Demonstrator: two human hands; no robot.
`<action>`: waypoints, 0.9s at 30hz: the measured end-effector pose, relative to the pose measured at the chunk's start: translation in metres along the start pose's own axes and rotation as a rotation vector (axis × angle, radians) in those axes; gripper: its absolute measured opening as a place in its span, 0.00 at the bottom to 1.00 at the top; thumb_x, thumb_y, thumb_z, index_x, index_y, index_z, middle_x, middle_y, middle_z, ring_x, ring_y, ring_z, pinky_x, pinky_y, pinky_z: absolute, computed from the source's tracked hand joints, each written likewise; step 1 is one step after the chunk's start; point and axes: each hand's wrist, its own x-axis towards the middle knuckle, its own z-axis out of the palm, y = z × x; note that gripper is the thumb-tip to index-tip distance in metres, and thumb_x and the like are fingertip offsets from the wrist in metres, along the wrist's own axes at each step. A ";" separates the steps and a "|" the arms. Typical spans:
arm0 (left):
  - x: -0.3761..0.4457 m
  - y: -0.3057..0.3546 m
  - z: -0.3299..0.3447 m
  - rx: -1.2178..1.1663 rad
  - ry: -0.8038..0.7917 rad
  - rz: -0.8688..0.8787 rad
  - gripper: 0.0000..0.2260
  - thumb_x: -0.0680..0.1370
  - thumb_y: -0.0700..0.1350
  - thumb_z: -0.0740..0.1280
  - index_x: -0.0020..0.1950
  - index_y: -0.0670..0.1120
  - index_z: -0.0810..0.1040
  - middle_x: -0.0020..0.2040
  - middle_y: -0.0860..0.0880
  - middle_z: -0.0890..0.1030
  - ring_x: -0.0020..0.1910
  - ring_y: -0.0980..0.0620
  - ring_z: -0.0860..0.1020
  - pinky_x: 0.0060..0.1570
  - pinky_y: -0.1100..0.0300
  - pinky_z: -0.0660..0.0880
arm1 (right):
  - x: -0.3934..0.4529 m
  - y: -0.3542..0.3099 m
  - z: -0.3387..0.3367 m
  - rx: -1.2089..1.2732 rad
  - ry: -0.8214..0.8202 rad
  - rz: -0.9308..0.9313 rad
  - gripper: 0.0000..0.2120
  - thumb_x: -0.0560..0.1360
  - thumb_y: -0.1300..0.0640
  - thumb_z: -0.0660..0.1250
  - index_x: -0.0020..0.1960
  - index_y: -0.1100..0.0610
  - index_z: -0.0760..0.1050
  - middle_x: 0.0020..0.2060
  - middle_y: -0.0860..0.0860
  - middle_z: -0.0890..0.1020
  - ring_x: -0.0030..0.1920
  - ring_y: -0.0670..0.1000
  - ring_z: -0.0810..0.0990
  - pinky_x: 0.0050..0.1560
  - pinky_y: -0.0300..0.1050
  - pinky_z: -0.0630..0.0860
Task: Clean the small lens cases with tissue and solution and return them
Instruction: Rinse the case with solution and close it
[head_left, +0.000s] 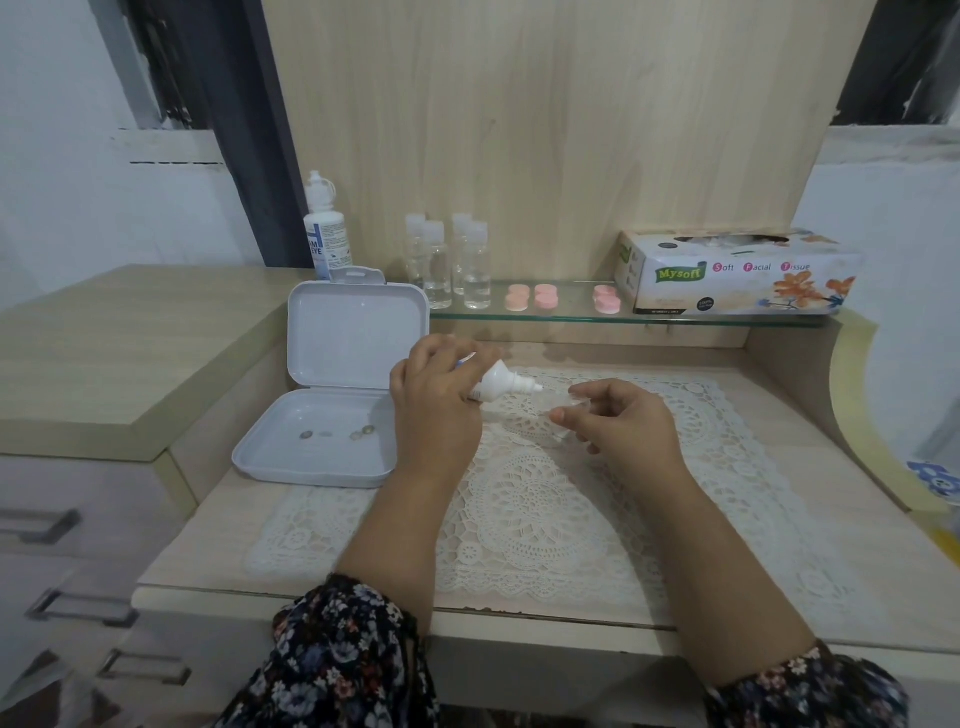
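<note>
Over the lace-covered worktop (519, 519), left hand (436, 410) grips a solution bottle (501, 385), nozzle aimed at the clear lens case (569, 410) pinched by right hand (623, 421) for wetting.

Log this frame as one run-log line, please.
step: applying solution | left hand: grips solution bottle, nozzle toward right | right hand: pinches clear lens case | tissue box: on shelf
</note>
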 end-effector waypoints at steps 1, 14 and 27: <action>0.000 0.000 0.000 -0.001 0.002 0.003 0.28 0.60 0.29 0.68 0.53 0.55 0.76 0.51 0.52 0.81 0.57 0.50 0.69 0.52 0.51 0.60 | 0.000 0.000 0.000 0.003 0.001 0.001 0.13 0.66 0.56 0.79 0.48 0.52 0.81 0.37 0.52 0.81 0.35 0.47 0.79 0.43 0.44 0.78; -0.001 0.000 0.000 0.047 -0.019 -0.001 0.27 0.60 0.27 0.70 0.53 0.50 0.81 0.51 0.53 0.80 0.58 0.50 0.69 0.53 0.52 0.59 | 0.001 0.000 0.000 -0.021 0.003 0.006 0.13 0.66 0.55 0.79 0.48 0.51 0.81 0.39 0.55 0.82 0.37 0.49 0.80 0.46 0.48 0.79; -0.001 0.001 -0.001 0.026 0.019 -0.011 0.27 0.58 0.26 0.70 0.51 0.51 0.82 0.51 0.54 0.81 0.57 0.50 0.70 0.52 0.52 0.60 | -0.001 0.000 0.001 -0.026 0.000 0.007 0.13 0.66 0.55 0.79 0.48 0.50 0.81 0.43 0.58 0.82 0.38 0.49 0.80 0.46 0.50 0.80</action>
